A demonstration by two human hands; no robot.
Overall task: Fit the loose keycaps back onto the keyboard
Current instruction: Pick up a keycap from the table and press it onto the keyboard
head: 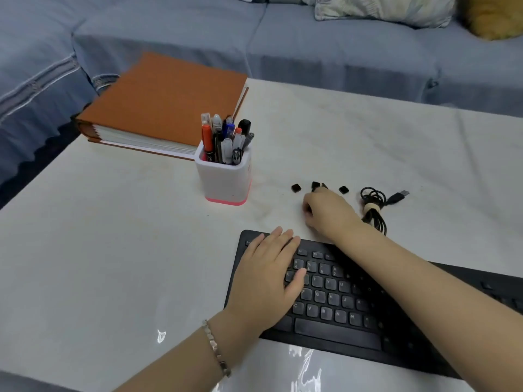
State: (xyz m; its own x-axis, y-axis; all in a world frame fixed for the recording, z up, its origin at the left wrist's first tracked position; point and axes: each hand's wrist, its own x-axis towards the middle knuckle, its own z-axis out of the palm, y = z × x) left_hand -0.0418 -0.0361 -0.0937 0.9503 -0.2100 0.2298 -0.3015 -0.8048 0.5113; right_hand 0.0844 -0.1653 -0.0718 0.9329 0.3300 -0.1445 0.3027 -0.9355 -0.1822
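A black keyboard (336,301) lies on the white table at the lower right. My left hand (268,278) rests flat on its left end, fingers spread over the keys. Beyond the keyboard, several loose black keycaps lie in a row: one at the left (296,188), one at the middle (315,185), one at the right (343,189). My right hand (328,212) reaches to them, its fingertips touching the middle keycap. Whether the fingers grip it is hidden by the hand.
A white and pink pen holder (223,176) full of pens stands left of the keycaps. An orange binder (161,106) lies behind it. The coiled black USB cable (375,205) lies right of my right hand. A blue sofa (254,38) borders the table's far edge.
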